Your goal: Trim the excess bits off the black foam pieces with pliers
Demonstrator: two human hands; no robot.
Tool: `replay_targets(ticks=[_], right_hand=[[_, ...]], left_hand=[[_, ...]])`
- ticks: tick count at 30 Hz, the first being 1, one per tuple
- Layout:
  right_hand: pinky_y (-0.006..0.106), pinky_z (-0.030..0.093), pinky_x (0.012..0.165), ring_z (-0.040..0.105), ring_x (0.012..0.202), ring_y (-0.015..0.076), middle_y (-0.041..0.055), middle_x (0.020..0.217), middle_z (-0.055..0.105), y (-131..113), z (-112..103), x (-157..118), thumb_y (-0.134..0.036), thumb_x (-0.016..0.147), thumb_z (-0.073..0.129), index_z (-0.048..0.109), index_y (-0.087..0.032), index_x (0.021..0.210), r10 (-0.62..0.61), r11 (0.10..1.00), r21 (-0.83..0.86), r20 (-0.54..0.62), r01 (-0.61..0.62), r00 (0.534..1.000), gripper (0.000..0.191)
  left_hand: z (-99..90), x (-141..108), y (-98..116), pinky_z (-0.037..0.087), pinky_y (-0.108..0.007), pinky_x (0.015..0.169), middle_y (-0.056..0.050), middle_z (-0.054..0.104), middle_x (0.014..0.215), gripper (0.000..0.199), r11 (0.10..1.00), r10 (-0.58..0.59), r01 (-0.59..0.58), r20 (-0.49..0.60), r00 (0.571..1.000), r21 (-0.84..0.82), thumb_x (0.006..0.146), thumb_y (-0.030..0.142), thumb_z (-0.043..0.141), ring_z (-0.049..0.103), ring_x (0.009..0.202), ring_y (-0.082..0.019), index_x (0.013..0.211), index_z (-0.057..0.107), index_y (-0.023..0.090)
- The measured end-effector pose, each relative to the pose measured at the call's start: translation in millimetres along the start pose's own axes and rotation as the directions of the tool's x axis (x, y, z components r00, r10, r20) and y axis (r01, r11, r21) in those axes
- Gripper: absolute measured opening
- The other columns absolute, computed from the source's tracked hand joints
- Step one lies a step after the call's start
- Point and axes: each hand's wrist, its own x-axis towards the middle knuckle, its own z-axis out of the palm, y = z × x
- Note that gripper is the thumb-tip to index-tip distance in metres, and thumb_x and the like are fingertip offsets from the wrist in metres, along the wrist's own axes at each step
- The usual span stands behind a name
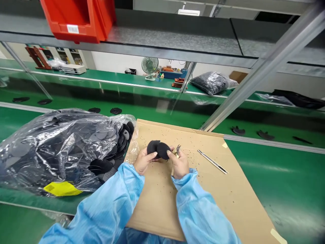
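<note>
Above the cardboard sheet (152,189), my left hand (143,160) is closed on a round black plastic piece (152,146). My right hand (180,165) pinches a second round black piece (163,150), which overlaps the first. Small nippers (178,150) are tucked in the same right hand, jaws pointing away from me; their handles are mostly hidden by the fingers. To the right of that hand a slim utility knife (212,161) lies on the cardboard. At the left, a clear plastic bag (63,142) spills many similar black pieces (124,137) from its open end.
Tiny black scraps dot the cardboard. A yellow tag (62,188) is on the bag. A metal post (236,84) rises at the right, and a shelf (165,34) with a red bin (78,20) crosses overhead. More black pieces (116,110) lie on the green bench behind.
</note>
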Motion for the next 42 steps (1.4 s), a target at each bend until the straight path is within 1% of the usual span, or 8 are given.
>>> replay_targets(ticks=[6,11,17,21,24,27,32,42], right_hand=[[0.027,0.040,0.061,0.047,0.062,0.0141,-0.0017,0.067,0.051,10,1,-11,-0.040,0.078,0.062,0.055,-0.018,0.081,-0.155,0.940,-0.288,0.108,0.180,0.982,0.024],[0.027,0.045,0.064,0.053,0.066,0.0158,0.0007,0.072,0.058,8,-2,-12,-0.039,0.081,0.061,0.059,-0.017,0.089,-0.156,0.945,-0.272,0.104,0.179,0.982,0.023],[0.027,0.045,0.063,0.055,0.065,0.0155,0.0009,0.072,0.058,8,1,-16,-0.038,0.082,0.061,0.057,-0.018,0.086,-0.212,0.926,-0.308,0.061,0.220,0.975,0.021],[0.028,0.045,0.063,0.054,0.063,0.0159,0.0003,0.072,0.059,7,-2,-16,-0.041,0.084,0.059,0.058,-0.018,0.096,-0.214,0.909,-0.339,0.124,0.244,0.969,0.026],[0.030,0.046,0.069,0.059,0.072,0.0181,0.0029,0.080,0.063,2,-5,-15,-0.044,0.088,0.056,0.061,-0.018,0.102,-0.190,0.897,-0.352,0.240,0.268,0.952,0.030],[0.029,0.045,0.067,0.059,0.072,0.0184,0.0036,0.079,0.064,-3,-8,-15,-0.046,0.089,0.055,0.064,-0.017,0.092,-0.154,0.896,-0.354,0.319,0.268,0.935,0.031],[0.027,0.043,0.063,0.054,0.069,0.0166,0.0022,0.075,0.060,-4,-11,-14,-0.048,0.087,0.057,0.063,-0.016,0.088,-0.135,0.897,-0.354,0.352,0.265,0.926,0.033],[0.025,0.038,0.055,0.047,0.058,0.0135,-0.0008,0.064,0.055,-3,-7,-15,-0.048,0.076,0.068,0.061,-0.017,0.078,-0.124,0.939,-0.280,0.270,0.202,0.955,0.032]], left_hand=[[3.4,-5,1,0.055,-0.032,0.072,-0.011,0.068,0.101,0.054,0.993,0.077,-0.072,-0.055,0.995,0.089,0.064,0.034,0.082,0.065,0.087,-0.022,0.109,0.063,0.012],[2.2,-7,-1,0.057,-0.032,0.066,-0.013,0.068,0.102,0.053,0.981,0.050,-0.038,-0.060,0.997,0.193,0.065,0.036,0.081,0.066,0.083,-0.023,0.107,0.063,0.011],[1.9,-9,-1,0.058,-0.037,0.077,-0.011,0.067,0.106,0.047,0.982,0.091,-0.089,-0.003,0.996,0.166,0.069,0.029,0.079,0.066,0.093,-0.024,0.109,0.063,0.013],[1.9,-10,-2,0.057,-0.035,0.081,-0.009,0.068,0.105,0.041,0.984,0.096,-0.092,-0.020,0.995,0.152,0.069,0.028,0.079,0.065,0.095,-0.023,0.106,0.065,0.014],[0.7,-12,-2,0.055,-0.035,0.085,-0.009,0.068,0.106,0.038,0.984,0.095,-0.095,0.005,0.995,0.151,0.071,0.028,0.078,0.064,0.098,-0.023,0.105,0.067,0.015],[-0.5,-13,-2,0.055,-0.034,0.084,-0.009,0.069,0.104,0.035,0.980,0.090,-0.097,0.048,0.995,0.172,0.073,0.028,0.076,0.065,0.096,-0.022,0.105,0.068,0.015],[1.6,-13,1,0.054,-0.032,0.085,-0.008,0.070,0.100,0.029,0.981,0.102,-0.116,0.095,0.990,0.158,0.074,0.026,0.076,0.065,0.093,-0.019,0.099,0.069,0.014],[-0.2,-12,4,0.053,-0.032,0.082,-0.008,0.070,0.089,0.024,0.988,0.042,-0.063,0.152,0.988,0.138,0.070,0.025,0.079,0.066,0.084,-0.019,0.086,0.069,0.011]])
